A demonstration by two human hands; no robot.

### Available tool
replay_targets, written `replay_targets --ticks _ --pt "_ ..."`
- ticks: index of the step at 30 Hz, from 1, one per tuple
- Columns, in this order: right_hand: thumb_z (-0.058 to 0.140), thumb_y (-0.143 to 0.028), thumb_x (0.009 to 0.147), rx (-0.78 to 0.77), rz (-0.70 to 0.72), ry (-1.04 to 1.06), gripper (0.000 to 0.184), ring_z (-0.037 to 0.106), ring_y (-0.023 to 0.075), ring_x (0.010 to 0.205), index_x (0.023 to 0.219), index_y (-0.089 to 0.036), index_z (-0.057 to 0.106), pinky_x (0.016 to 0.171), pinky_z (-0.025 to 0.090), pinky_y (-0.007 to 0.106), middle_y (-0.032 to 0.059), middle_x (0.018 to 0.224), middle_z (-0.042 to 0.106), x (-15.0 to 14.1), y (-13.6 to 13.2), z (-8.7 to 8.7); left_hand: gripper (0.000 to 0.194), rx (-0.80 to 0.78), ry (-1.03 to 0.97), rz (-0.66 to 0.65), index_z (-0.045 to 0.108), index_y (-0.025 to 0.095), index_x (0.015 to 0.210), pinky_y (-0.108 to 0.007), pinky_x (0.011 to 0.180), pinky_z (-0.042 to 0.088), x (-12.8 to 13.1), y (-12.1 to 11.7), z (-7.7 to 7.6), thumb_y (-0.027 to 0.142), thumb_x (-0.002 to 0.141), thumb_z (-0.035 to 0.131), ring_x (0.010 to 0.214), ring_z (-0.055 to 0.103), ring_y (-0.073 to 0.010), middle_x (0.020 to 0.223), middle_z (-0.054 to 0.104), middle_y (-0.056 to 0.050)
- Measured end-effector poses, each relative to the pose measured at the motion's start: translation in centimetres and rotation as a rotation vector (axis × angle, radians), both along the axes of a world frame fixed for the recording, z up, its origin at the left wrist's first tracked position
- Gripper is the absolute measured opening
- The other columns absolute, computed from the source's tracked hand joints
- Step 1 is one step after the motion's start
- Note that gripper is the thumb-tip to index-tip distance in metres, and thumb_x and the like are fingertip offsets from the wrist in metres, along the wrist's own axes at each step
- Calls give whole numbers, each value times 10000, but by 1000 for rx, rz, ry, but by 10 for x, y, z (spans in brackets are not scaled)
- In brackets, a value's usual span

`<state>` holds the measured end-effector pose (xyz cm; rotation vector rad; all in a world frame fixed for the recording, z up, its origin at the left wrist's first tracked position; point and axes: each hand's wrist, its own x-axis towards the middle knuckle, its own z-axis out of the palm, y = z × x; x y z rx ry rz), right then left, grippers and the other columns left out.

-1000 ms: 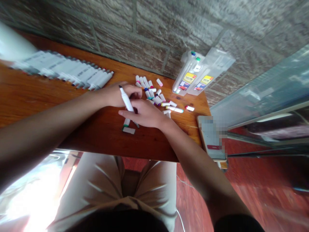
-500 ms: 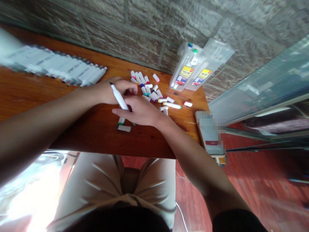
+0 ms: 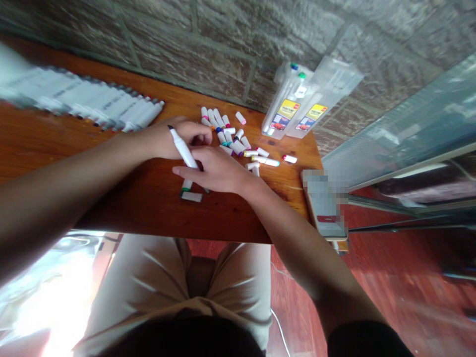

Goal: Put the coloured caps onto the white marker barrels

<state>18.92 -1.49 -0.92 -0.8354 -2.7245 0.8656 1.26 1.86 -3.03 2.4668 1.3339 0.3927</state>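
Head camera view: two bare hands meet over the middle of a brown wooden tabletop (image 3: 122, 198). The right hand (image 3: 221, 169) grasps a white marker (image 3: 185, 152) between thumb and fingers, its bare dark tip slanting up toward the left. The left hand (image 3: 191, 133) is just beyond it, fingers curled inward; whether it grips anything is impossible to tell, since the right hand partly covers it.

Below the right hand, near the front edge, lie two green-banded caps (image 3: 192, 197). Past the hands, to the right, is a loose scatter of white caps (image 3: 238, 147) (their bands pink, purple, teal, yellow and red). At far left, many pale markers (image 3: 100, 104) lie side by side in a long slanting row, just beside the left forearm.

Two clear plastic cases (image 3: 284, 111) with yellow labels stand near the stone-patterned wall (image 3: 219, 64); the left one contains a few markers. A partly pixelated phone (image 3: 325, 213) is at the right edge.
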Motion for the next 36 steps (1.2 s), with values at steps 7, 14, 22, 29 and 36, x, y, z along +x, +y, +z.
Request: replay_targets --ticks 7,14,22,29,36 --pt "593 -391 995 -6 -1 4 357 449 111 700 756 -126 593 696 279 272 -10 719 516 1 0 0 260 12 0 6 693 90 931 -186 647 315 0 0 -1 228 710 694 666 518 -78 773 642 42" --pt "578 -403 1003 10 5 -8 396 437 107 714 718 -128 571 706 286 266 -2 738 525 1 -1 0 230 10 -26 -26 676 88 913 -187 654 319 0 1 0 220 725 671 676 494 -72 780 634 41" --pt "575 -401 1005 37 17 -3 396 448 110 717 715 -131 564 709 291 271 2 744 524 1 -2 1 221 -23 8 6 683 105 956 -208 663 310 -1 2 0 160 742 663 691 474 -89 783 630 38" --pt "586 -404 999 52 20 19 390 456 113 719 717 -135 568 716 296 273 1 743 521 0 -2 -2 232 -33 6 5 685 91 956 -198 681 303 -3 2 -1 162 737 658 692 464 -77 786 613 48" --pt "589 -402 997 51 24 10 377 467 113 732 736 -131 583 721 305 267 9 767 556 0 -1 -2 269 -16 29 -16 691 111 966 -192 667 318 -5 6 -3 239 731 657 690 504 -82 798 634 41"
